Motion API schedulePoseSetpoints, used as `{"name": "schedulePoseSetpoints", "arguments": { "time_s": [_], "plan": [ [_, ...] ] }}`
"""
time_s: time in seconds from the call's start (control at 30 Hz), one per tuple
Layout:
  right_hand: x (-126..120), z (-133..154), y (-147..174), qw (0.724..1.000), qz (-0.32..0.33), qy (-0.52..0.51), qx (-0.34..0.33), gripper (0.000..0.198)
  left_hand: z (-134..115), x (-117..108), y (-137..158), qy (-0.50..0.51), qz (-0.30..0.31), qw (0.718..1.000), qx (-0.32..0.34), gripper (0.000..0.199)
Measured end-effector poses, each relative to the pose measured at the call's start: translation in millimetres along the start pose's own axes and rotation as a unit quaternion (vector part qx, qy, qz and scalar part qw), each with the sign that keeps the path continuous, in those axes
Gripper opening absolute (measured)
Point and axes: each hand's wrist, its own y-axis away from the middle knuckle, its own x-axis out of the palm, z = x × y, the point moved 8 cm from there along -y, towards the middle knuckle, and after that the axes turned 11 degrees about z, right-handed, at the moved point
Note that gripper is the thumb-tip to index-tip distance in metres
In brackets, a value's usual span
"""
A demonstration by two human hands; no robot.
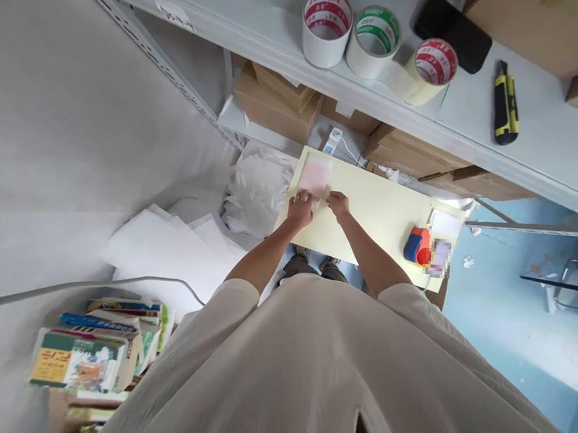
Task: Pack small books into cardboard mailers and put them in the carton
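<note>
the pale shirt (pixel 310 348) fills my foreground; beyond, the pink packet (pixel 314 174) lies on the table (pixel 375 212). the left hand (pixel 300 209) rests bent fingers on its near edge, probably steadying it; the right hand (pixel 338 204) sits curled beside it. i can't tell whether either grips. tape rolls (pixel 371 61) line the shelf (pixel 262 9), presumably within reach.

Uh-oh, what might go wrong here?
The yellowish tape roll stands near the shelf edge, so a bump might knock it down. The pink thing under the left hand lies near the table's left edge, so it might slip off.
</note>
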Motion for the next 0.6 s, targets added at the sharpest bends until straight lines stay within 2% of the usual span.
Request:
{"name": "schedulePoseSetpoints", "arguments": {
  "time_s": [0.17,0.33,0.47,0.6],
  "plan": [
    [-29.1,-37.6,57.8,0.995,-0.011,-0.085,0.056,0.02,-1.7,-2.9,-0.8,-0.027,-0.007,1.0,-0.004,0.078],
    [-68.6,-67.1,112.2,0.989,-0.041,-0.118,0.082,0.017,-9.4,-3.9,-4.4,-0.051,-0.001,0.998,-0.029,0.082],
    [-95.7,-71.4,136.2,0.99,-0.046,-0.117,0.062,0.015,-34.3,0.6,9.6,-0.055,-0.028,0.998,-0.034,0.085],
    [-107.7,-66.8,147.9,0.994,-0.023,-0.102,0.033,0.015,-60.3,6.0,41.8,-0.045,-0.073,0.995,-0.041,0.081]
  ]
}}
